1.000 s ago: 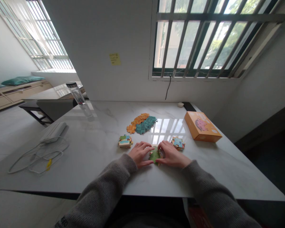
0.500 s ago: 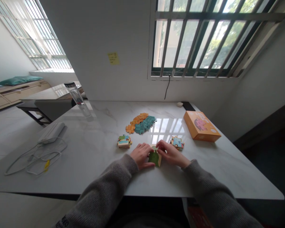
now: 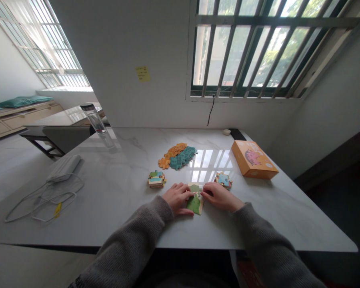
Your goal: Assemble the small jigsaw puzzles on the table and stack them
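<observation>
Okay, far L of my feed: a white power brick (image 3: 63,168) on the surface (image 3: 123,200), w/ a white cable (image 3: 42,204) looped beside it and a yellow tag (image 3: 58,209) on the cable. Past that, a clear glass bottle (image 3: 94,119) stands upright near the back edge. Next, a small stack of jigsaw pieces (image 3: 156,179), w/ a flat patch of orange and teal pieces (image 3: 177,156) behind it. L grip (image 3: 177,199) and R grip (image 3: 220,197) sit either side of a green-and-tan jigsaw section (image 3: 195,203), which lies flat on the surface near the front edge. Fingers of both are up against it; can't tell if they're clenched on it or just resting. To the R, a second small stack of pieces (image 3: 223,180), then an orange cardboard box (image 3: 253,159) lying at an angle.
</observation>
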Motion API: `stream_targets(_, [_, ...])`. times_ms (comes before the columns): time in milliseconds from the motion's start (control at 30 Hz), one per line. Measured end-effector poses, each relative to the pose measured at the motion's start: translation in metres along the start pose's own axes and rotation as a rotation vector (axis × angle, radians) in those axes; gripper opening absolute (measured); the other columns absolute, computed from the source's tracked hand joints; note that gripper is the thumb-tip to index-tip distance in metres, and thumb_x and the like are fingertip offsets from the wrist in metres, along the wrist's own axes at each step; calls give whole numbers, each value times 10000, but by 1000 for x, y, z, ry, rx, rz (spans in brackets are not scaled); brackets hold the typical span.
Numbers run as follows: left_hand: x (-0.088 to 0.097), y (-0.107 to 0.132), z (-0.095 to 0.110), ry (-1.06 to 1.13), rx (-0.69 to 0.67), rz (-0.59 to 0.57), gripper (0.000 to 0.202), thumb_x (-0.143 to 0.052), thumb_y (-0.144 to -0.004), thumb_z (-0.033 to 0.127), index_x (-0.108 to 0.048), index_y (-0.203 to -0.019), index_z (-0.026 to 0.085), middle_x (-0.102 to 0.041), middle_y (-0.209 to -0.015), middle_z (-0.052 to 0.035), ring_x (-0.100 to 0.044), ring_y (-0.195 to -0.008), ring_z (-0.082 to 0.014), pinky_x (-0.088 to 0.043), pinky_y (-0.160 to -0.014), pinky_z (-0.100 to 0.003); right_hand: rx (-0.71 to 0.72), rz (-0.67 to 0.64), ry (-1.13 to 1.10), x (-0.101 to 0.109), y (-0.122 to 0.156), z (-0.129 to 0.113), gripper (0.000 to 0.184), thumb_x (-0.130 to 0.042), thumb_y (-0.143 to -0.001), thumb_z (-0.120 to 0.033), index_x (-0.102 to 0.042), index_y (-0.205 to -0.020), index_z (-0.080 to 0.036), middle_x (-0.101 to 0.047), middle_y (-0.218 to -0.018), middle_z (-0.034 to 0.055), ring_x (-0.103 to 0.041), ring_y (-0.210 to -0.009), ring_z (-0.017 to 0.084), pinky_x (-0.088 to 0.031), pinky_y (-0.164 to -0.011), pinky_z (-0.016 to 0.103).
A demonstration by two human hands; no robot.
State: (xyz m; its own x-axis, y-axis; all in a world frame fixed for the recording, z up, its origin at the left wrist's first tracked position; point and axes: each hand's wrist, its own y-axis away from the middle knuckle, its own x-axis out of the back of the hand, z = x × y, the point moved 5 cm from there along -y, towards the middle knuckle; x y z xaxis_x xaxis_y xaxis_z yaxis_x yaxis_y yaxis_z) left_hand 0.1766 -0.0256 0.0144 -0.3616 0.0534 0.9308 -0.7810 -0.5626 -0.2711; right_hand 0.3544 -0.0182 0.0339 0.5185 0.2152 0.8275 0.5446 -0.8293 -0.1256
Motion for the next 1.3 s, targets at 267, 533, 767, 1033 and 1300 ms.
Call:
stream_targets(267, [4, 0, 1, 2, 62, 14, 600, -857, -659, 546, -578, -1025, 161, -618, -1044, -97, -548, -980, -283, -457, -860, -414, 73, -128, -61, -4, 3, -11, 295, -527, -964, -340, -613, -741, -168, -615, -780, 43, -536, -745, 163, -401, -697, 281])
stream_targets(533, [15, 4, 4, 17, -21, 169, 634, -799, -712, 519, -547, -1177, 169, -610, -1122, -118, -562, -996, -279, -464, -879, -418, -81, -145, -260, -7, 1, 0, 387, -445, -973, -459, -529, -723, -176, -490, -672, -16, -439, -649, 136, -337, -605, 269])
stream_targets(767, [20, 6, 8, 88, -62, 230, 412, -748, -781, 392, -613, -1128, 217, -646, -1115, -90, -579, -1010, -253, -475, -878, -396, -52, -110, -424, -5, -1, -3, 456, -443, -961, -576, -528, -738, -188, -486, -697, -20, -439, -677, 143, -366, -618, 268])
stream_targets(1033, [65, 30, -16, 69, 47, 487, 350, -667, -866, 315, -627, -1205, 238, -653, -1157, -91, -598, -1067, -243, -495, -951, -412, -66, 93, -461, 3, -1, -7, 312, -451, -997, -471, -533, -868, -198, -503, -720, -25, -451, -659, 139, -369, -624, 271])
stream_targets(1300, [88, 90, -100, -55, 351, 559, 287, -614, -823, 263, -690, -1099, 235, -654, -1167, -69, -566, -1102, -259, -468, -1022, -460, 53, 246, -104, -1, -4, -8, 143, -481, -964, -230, -596, -1042, -196, -574, -970, 79, -546, -924, 223, -450, -854, 371])
